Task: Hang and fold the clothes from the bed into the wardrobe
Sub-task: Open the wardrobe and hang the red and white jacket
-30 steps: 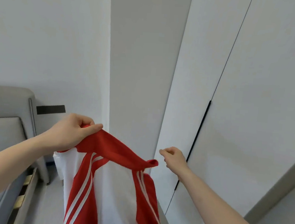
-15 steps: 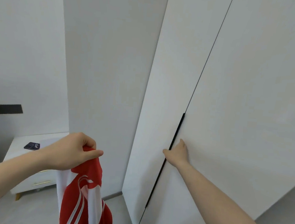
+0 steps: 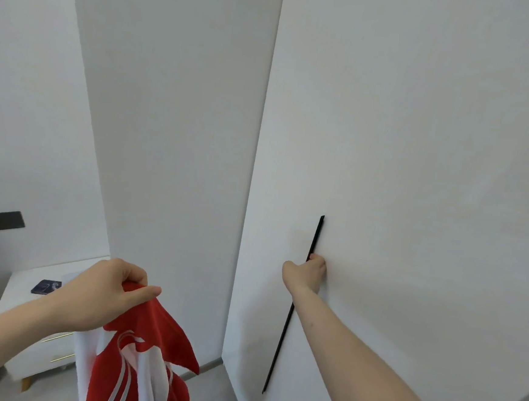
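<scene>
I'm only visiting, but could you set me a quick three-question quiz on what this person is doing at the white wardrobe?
1. True or false: the left hand grips a red and white striped garment.
2. What does the right hand hold? A) a hanger B) the thin black vertical door handle C) nothing
3. Fill in: the small dark flat object lies on the white ____ with gold drawer pulls.

Key: 1 true; 2 B; 3 bedside cabinet.
</scene>
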